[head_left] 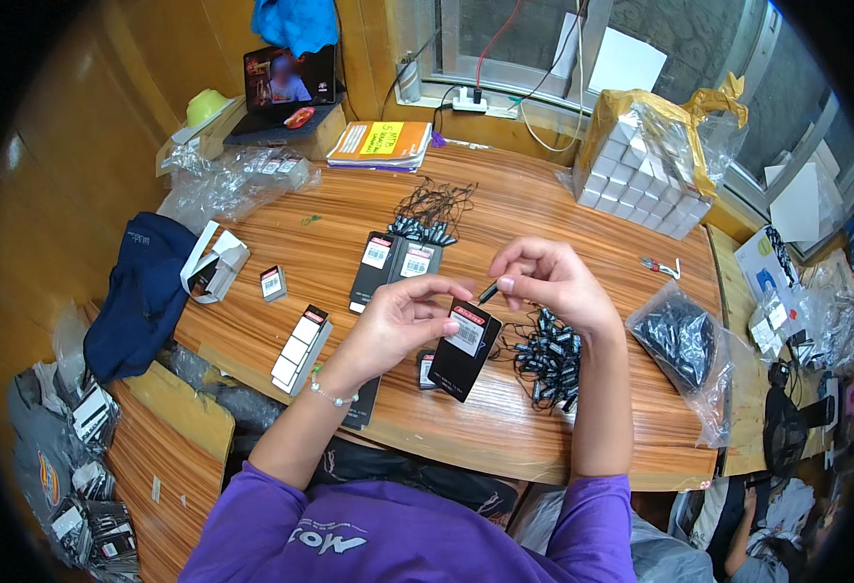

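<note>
My left hand [405, 325] pinches a black hang tag [464, 364] with a red strip and a white barcode sticker at its upper end. Close to the tag's top edge, my right hand [548, 277] grips a small dark hang-tag string seal [488, 291] between thumb and fingers. Whether its cord passes through the tag cannot be made out. Under my right wrist lies a heap of black string seals [551, 364]. Beyond my left hand are stacks of black tags [373, 262] with stickers, and behind them more seals with tangled black cords [432, 209].
A strip of white labels [300, 350] and a small tag stack [272, 283] lie left. At the back right stands a bundle of white boxes [641, 175]. A clear bag of black items [679, 335] and pliers [662, 266] are right; a laptop [291, 83] stands back left.
</note>
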Motion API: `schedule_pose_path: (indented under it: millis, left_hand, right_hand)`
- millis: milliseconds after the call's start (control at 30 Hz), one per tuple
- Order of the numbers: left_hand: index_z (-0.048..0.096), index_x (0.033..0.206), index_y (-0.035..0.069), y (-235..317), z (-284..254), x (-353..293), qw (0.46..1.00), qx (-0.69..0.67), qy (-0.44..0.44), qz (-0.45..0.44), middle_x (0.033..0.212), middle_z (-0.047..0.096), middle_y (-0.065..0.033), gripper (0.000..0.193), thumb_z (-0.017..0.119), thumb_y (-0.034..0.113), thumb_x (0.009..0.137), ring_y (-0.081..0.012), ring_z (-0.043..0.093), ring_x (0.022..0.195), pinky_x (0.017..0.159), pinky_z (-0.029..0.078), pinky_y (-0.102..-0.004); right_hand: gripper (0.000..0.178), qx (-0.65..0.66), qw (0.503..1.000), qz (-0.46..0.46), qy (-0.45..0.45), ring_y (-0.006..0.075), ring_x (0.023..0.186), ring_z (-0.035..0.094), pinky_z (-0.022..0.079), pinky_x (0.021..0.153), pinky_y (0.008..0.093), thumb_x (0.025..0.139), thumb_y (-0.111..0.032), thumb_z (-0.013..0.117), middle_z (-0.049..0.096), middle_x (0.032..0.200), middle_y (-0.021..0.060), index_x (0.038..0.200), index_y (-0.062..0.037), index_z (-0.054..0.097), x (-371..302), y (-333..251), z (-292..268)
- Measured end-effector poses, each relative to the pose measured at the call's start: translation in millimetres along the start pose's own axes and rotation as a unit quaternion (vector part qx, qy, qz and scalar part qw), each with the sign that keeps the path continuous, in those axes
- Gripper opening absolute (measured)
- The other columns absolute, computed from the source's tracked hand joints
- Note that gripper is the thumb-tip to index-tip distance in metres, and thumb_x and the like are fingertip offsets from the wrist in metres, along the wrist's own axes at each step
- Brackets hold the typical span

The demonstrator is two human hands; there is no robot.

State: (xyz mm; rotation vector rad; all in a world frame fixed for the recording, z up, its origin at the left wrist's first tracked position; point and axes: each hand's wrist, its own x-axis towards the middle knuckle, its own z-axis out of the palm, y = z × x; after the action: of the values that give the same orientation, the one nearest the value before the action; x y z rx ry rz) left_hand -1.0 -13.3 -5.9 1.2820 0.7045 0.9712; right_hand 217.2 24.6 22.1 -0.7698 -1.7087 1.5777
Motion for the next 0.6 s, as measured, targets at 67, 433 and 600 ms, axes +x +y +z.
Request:
schedule_pose_path:
  millis: [67, 433, 600]
  left_hand:
    - [0.058, 0.104, -0.002, 6.1, 0.4, 2.6, 0.999, 0.000, -0.029, -0.023, 0.098, 0.061, -0.0073, 0.028, 0.063, -0.006, 0.077, -0.0126, 0.060, 0.087, 0.077, 0.050, -0.0252]
    - [0.061, 0.099, -0.001, 4.0, -9.0, 3.6, 0.994, 0.097, -0.024, -0.053, 0.093, 0.062, -0.0039, 0.025, 0.067, -0.001, 0.075, -0.0085, 0.059, 0.084, 0.077, 0.049, -0.0215]
    - [0.061, 0.098, -0.001, 2.5, -13.4, -2.2, 0.996, 0.079, -0.010, -0.046, 0.093, 0.062, -0.0035, 0.025, 0.067, -0.002, 0.074, -0.0083, 0.058, 0.084, 0.077, 0.048, -0.0212]
  right_hand:
    - [0.012, 0.037, 0.999, 0.006, -0.037, 0.0058, 0.062, 0.053, 0.042, 0.057, 0.0187, 0.084, -0.008, 0.059, 0.057, 0.069, -0.0003, 0.093, -0.0006, 0.056, 3.5, 3.4, 2.6]
    - [0.013, 0.258, 0.960, -0.103, 0.038, 0.0126, 0.064, 0.057, 0.048, 0.075, 0.0295, 0.081, -0.008, 0.062, 0.060, 0.074, 0.0058, 0.092, -0.0020, 0.056, -2.6, 11.4, -17.6]
    - [0.017, 0.378, 0.912, -0.150, 0.048, 0.0212, 0.082, 0.059, 0.047, 0.085, 0.0366, 0.086, -0.014, 0.057, 0.062, 0.082, 0.0106, 0.098, -0.0020, 0.055, 5.2, 11.3, -7.4]
